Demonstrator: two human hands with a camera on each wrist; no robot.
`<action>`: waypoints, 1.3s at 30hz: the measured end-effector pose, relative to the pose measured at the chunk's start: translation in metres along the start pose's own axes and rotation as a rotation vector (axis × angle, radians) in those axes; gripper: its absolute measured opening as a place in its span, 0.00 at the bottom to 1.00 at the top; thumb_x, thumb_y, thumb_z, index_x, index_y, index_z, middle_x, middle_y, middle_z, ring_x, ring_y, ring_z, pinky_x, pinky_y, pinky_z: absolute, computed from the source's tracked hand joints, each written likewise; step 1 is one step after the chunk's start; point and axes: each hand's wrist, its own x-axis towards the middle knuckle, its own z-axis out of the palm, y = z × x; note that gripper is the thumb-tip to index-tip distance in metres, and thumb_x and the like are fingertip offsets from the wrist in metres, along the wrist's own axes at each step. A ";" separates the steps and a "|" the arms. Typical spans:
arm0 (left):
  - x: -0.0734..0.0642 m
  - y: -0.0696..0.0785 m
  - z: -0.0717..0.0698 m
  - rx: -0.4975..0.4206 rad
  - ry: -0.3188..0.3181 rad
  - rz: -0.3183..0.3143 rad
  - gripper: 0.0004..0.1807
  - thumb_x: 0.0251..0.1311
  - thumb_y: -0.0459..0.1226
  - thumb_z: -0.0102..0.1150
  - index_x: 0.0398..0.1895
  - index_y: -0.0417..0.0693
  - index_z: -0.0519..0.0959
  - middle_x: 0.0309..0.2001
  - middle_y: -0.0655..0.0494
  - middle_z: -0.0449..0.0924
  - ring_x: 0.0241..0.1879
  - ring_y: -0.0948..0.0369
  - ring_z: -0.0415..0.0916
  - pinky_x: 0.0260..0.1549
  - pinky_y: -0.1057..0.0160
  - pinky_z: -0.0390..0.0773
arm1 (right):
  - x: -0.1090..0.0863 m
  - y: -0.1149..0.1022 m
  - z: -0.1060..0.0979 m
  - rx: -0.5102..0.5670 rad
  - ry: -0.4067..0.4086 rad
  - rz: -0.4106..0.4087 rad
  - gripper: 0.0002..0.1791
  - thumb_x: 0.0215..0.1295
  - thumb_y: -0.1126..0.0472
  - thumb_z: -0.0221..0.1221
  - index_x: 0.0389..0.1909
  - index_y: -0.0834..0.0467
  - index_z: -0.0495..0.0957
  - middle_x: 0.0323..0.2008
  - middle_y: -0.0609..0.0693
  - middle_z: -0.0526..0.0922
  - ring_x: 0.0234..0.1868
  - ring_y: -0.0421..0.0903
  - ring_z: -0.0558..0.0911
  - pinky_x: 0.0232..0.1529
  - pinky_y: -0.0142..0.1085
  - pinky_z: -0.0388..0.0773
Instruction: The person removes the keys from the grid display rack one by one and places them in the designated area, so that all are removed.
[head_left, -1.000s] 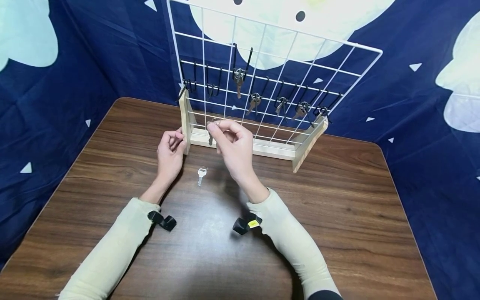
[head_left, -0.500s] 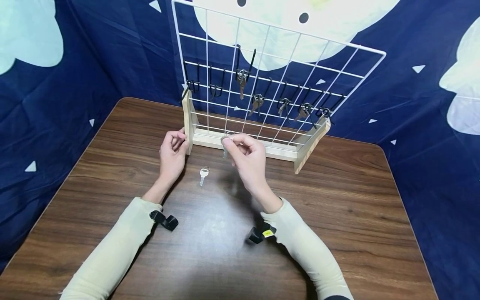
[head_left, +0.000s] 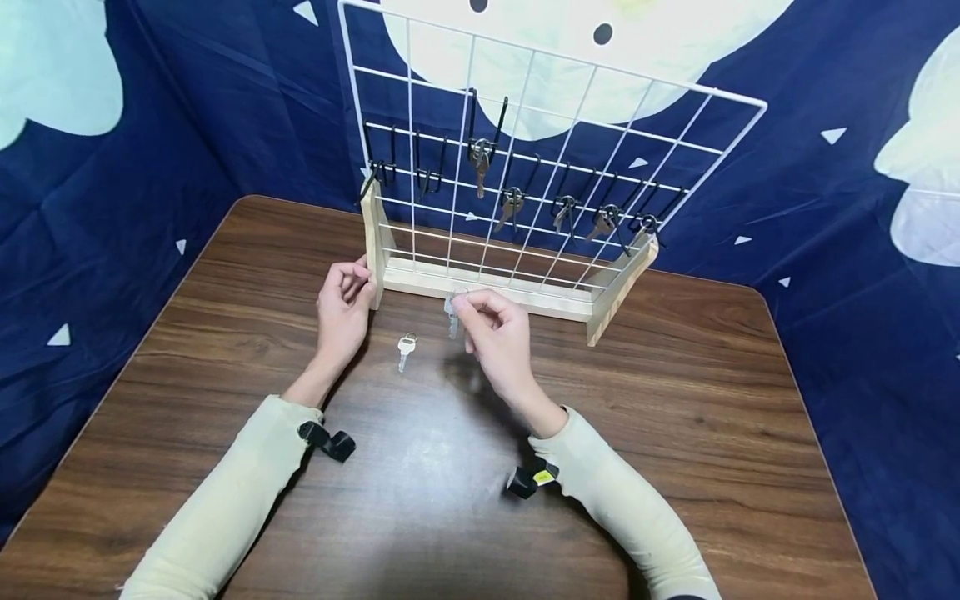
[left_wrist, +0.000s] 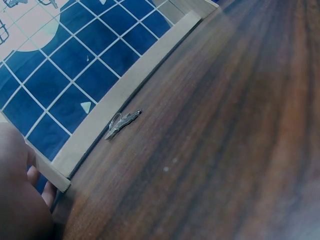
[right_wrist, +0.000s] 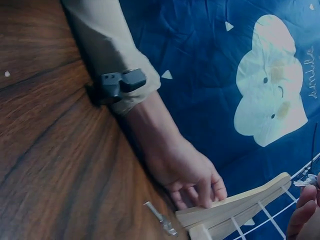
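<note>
A wire grid rack with a wooden base (head_left: 420, 279) stands at the back of the table. My left hand (head_left: 341, 304) grips the foot of its left wooden side panel (head_left: 374, 242); the right wrist view shows the fingers against the panel (right_wrist: 235, 202). With thumb and fingertips my right hand (head_left: 498, 337) pinches a silver key (head_left: 452, 315) on a ring, held above the table in front of the base. A second ringed key (head_left: 406, 352) lies on the table between the hands; the left wrist view shows this key (left_wrist: 122, 125) near the base.
Black hooks (head_left: 429, 179) stick out from the grid toward me. Several bear ringed keys, such as the higher middle key (head_left: 481, 167) and one farther right (head_left: 604, 221). Blue cloth (head_left: 825, 192) surrounds the brown wooden table (head_left: 675, 400).
My right hand has moved the pinched key down and to the right, away from the grid and toward me. My left hand keeps its hold on the rack.
</note>
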 end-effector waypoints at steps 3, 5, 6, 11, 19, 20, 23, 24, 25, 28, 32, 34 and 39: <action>0.000 0.000 0.000 0.007 0.003 -0.007 0.05 0.76 0.19 0.55 0.49 0.29 0.73 0.74 0.34 0.77 0.75 0.43 0.75 0.76 0.56 0.77 | 0.000 0.008 0.000 -0.004 -0.005 0.032 0.09 0.76 0.73 0.63 0.42 0.79 0.82 0.17 0.46 0.77 0.13 0.35 0.70 0.12 0.25 0.63; 0.000 0.000 0.000 0.009 0.005 -0.006 0.05 0.76 0.19 0.55 0.48 0.30 0.73 0.74 0.35 0.78 0.75 0.43 0.76 0.76 0.55 0.77 | 0.000 0.013 0.000 -0.011 -0.007 0.062 0.10 0.77 0.72 0.63 0.43 0.79 0.82 0.16 0.43 0.77 0.13 0.34 0.70 0.12 0.24 0.64; 0.000 0.000 0.000 0.011 0.003 -0.006 0.05 0.76 0.19 0.54 0.48 0.30 0.73 0.74 0.35 0.77 0.75 0.43 0.76 0.76 0.55 0.77 | 0.000 0.017 0.000 -0.014 -0.006 0.079 0.10 0.77 0.72 0.63 0.44 0.79 0.82 0.15 0.43 0.76 0.13 0.34 0.70 0.12 0.24 0.65; 0.001 0.000 0.000 0.006 -0.003 -0.002 0.05 0.76 0.19 0.55 0.48 0.32 0.73 0.74 0.34 0.77 0.75 0.43 0.75 0.76 0.56 0.77 | -0.001 0.034 0.000 -0.044 -0.004 0.135 0.11 0.78 0.70 0.64 0.44 0.78 0.83 0.13 0.40 0.74 0.12 0.34 0.68 0.10 0.24 0.63; 0.000 0.000 0.001 0.012 0.000 0.004 0.06 0.76 0.18 0.54 0.48 0.33 0.74 0.74 0.35 0.78 0.75 0.44 0.76 0.76 0.57 0.77 | -0.001 0.063 -0.003 -0.129 -0.011 0.131 0.09 0.77 0.70 0.65 0.41 0.76 0.86 0.15 0.48 0.76 0.14 0.36 0.70 0.16 0.24 0.68; 0.000 0.000 0.001 0.013 0.000 0.007 0.06 0.76 0.18 0.54 0.48 0.33 0.74 0.74 0.35 0.78 0.75 0.44 0.76 0.76 0.57 0.77 | -0.001 0.065 -0.004 -0.136 -0.008 0.133 0.09 0.76 0.70 0.65 0.41 0.76 0.86 0.16 0.50 0.77 0.14 0.36 0.70 0.16 0.24 0.69; 0.000 -0.001 0.001 0.007 -0.004 0.012 0.06 0.76 0.19 0.54 0.49 0.31 0.73 0.74 0.36 0.78 0.75 0.44 0.76 0.76 0.57 0.76 | -0.001 0.072 -0.006 -0.150 -0.003 0.141 0.08 0.76 0.70 0.66 0.41 0.75 0.87 0.18 0.60 0.79 0.14 0.37 0.71 0.16 0.25 0.70; 0.000 -0.001 0.001 0.006 -0.003 0.012 0.05 0.76 0.19 0.54 0.49 0.30 0.73 0.74 0.35 0.78 0.75 0.44 0.76 0.76 0.56 0.77 | -0.001 0.073 -0.006 -0.156 0.000 0.144 0.08 0.76 0.70 0.66 0.41 0.75 0.87 0.19 0.62 0.80 0.14 0.37 0.71 0.16 0.25 0.70; 0.000 -0.001 0.001 0.003 -0.005 0.011 0.05 0.76 0.19 0.54 0.49 0.30 0.73 0.74 0.35 0.78 0.75 0.44 0.75 0.76 0.56 0.77 | -0.001 0.075 -0.007 -0.161 0.002 0.145 0.08 0.76 0.70 0.66 0.42 0.74 0.88 0.20 0.62 0.80 0.14 0.37 0.71 0.16 0.25 0.70; 0.001 -0.001 0.001 -0.005 -0.004 0.009 0.05 0.75 0.19 0.54 0.48 0.30 0.73 0.74 0.34 0.77 0.76 0.43 0.75 0.77 0.56 0.77 | -0.001 0.078 -0.009 -0.186 0.003 0.153 0.07 0.76 0.70 0.66 0.42 0.73 0.89 0.20 0.59 0.81 0.14 0.36 0.71 0.17 0.25 0.70; 0.002 -0.001 0.000 -0.007 0.000 0.016 0.06 0.75 0.18 0.54 0.48 0.31 0.73 0.74 0.34 0.77 0.75 0.43 0.75 0.77 0.56 0.76 | 0.000 0.078 -0.010 -0.209 -0.013 0.156 0.07 0.76 0.70 0.67 0.44 0.72 0.90 0.21 0.56 0.84 0.14 0.35 0.71 0.16 0.25 0.69; 0.002 -0.002 0.000 -0.004 0.000 0.018 0.07 0.75 0.17 0.54 0.48 0.32 0.74 0.74 0.35 0.78 0.75 0.43 0.75 0.76 0.56 0.77 | -0.001 0.078 -0.011 -0.212 -0.022 0.156 0.07 0.75 0.70 0.67 0.44 0.72 0.90 0.22 0.58 0.85 0.14 0.35 0.71 0.16 0.25 0.69; 0.002 -0.002 0.000 -0.006 0.000 0.010 0.06 0.75 0.18 0.54 0.48 0.31 0.73 0.74 0.34 0.78 0.75 0.43 0.75 0.76 0.57 0.76 | -0.001 0.079 -0.012 -0.206 -0.045 0.149 0.08 0.75 0.70 0.67 0.46 0.72 0.90 0.27 0.61 0.89 0.14 0.35 0.72 0.15 0.25 0.70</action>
